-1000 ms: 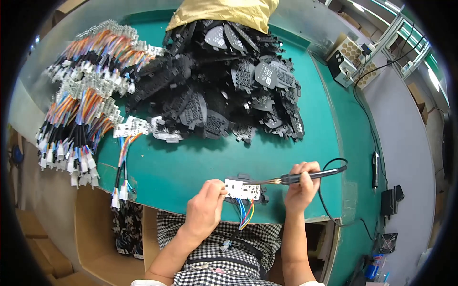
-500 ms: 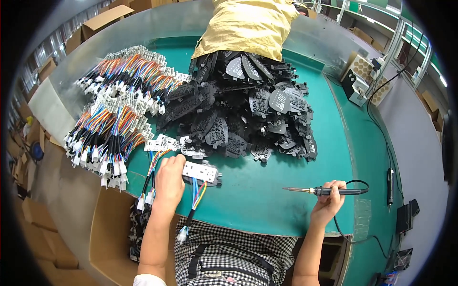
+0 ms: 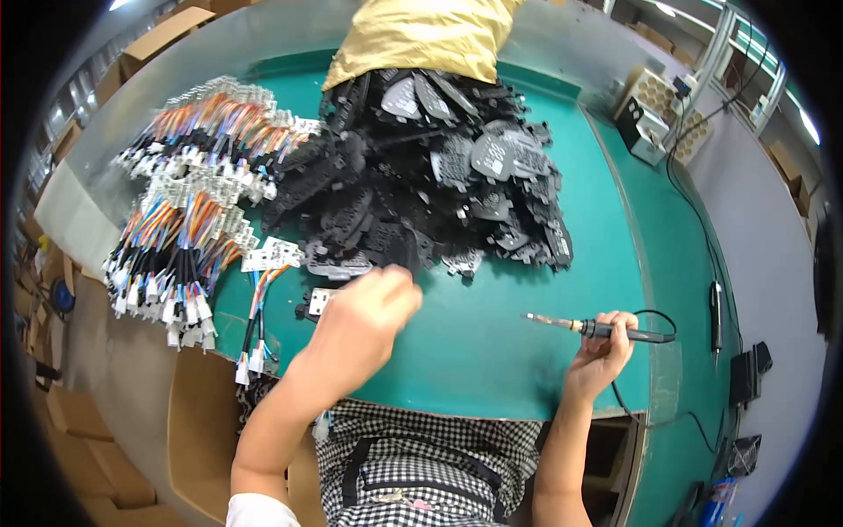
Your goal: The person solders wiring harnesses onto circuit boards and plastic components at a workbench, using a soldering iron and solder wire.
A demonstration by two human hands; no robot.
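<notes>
Since half a second ago the left hand (image 3: 364,312), fingers curled together, has moved to the black parts heap (image 3: 439,176) mid-table, where a clean single-piece pick seems best, while the right hand (image 3: 601,351) clamps the soldering iron (image 3: 597,328) near the front edge.

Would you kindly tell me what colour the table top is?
The table top is teal green, seen best in the head view, under the soldering iron.
</notes>
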